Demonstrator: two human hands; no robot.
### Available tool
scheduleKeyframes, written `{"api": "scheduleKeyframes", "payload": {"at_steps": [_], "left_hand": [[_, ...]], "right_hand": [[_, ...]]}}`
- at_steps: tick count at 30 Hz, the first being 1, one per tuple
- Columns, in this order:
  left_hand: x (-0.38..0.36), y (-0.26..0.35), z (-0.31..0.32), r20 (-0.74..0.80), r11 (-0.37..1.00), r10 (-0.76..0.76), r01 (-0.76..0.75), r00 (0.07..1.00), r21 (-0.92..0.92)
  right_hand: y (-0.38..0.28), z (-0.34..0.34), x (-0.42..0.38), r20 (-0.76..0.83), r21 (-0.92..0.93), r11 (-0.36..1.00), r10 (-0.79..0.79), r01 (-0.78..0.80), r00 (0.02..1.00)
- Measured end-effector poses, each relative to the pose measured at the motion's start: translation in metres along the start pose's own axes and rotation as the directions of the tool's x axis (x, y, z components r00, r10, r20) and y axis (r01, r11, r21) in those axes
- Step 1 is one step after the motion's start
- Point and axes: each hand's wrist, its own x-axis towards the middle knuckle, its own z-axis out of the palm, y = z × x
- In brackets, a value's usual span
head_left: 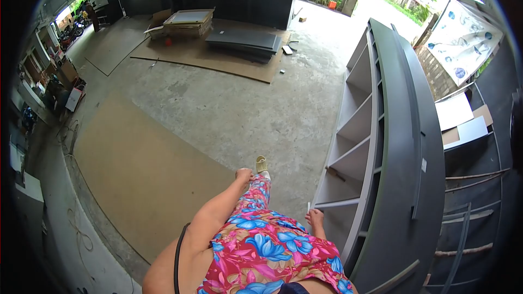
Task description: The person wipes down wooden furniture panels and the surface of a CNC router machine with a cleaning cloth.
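Note:
My left hand [244, 175] hangs in front of my raised knee, its fingers curled; whatever they may hold is hidden. Low by my right side, my right hand [314, 218] is closed, and a thin white strip [309, 206] sticks up from its fingers. That hand is nearest to a long cabinet [373, 125] with a dark grey outside and pale open compartments facing me. A small dark tool with a handle [335, 173], perhaps a hammer, lies in one compartment. Along the cabinet's grey side runs a long dark strip [409, 92].
A brown board [147, 179] lies flat on the concrete floor [201, 103] to my left. Ahead, stacked dark panels [243, 42] and a pile of boards [188, 20] rest on another brown sheet [201, 61]. Large dark panels [231, 0] stand behind. Wood strips [463, 250] lie at right.

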Motion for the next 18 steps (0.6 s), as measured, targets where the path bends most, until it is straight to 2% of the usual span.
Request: {"api": "scheduleKeyframes", "payload": {"at_steps": [3,5,7,8,10,13,16,18], "left_hand": [[0.06,0.027,0.034,0.003,0.999,0.018,-0.018,1.0,-0.041],[0.109,0.045,0.048,0.04,0.996,0.083,-0.084,0.996,0.027],[0.15,0.081,0.059,0.05,0.987,0.14,-0.143,0.989,0.067],[0.167,0.105,0.064,0.042,0.985,0.148,-0.151,0.988,0.08],[0.183,0.151,0.068,-0.036,0.993,0.071,-0.067,0.997,0.093],[0.202,0.212,0.073,-0.083,0.999,0.028,-0.03,0.996,-0.013],[0.217,0.248,0.075,-0.121,0.997,0.043,-0.034,0.992,0.074],[0.232,0.258,0.083,-0.084,0.974,0.078,-0.058,0.993,0.22]], "right_hand": [[-0.034,0.0,0.033,-0.06,0.145,0.989,0.027,-0.018,0.998],[-0.055,0.002,0.073,-0.024,0.187,0.982,0.032,-0.027,0.999],[-0.086,0.009,0.112,0.037,0.062,0.996,0.062,-0.064,0.997],[-0.107,0.013,0.133,0.027,0.08,0.995,0.059,-0.061,0.998],[-0.143,0.023,0.158,0.01,0.116,0.99,0.079,-0.079,0.997],[-0.215,0.024,0.205,-0.007,-0.082,0.996,0.034,-0.035,0.999],[-0.27,0.039,0.232,-0.013,0.048,0.998,-0.04,0.04,0.999],[-0.292,0.045,0.248,-0.003,0.021,0.999,-0.05,0.05,0.999]]}}
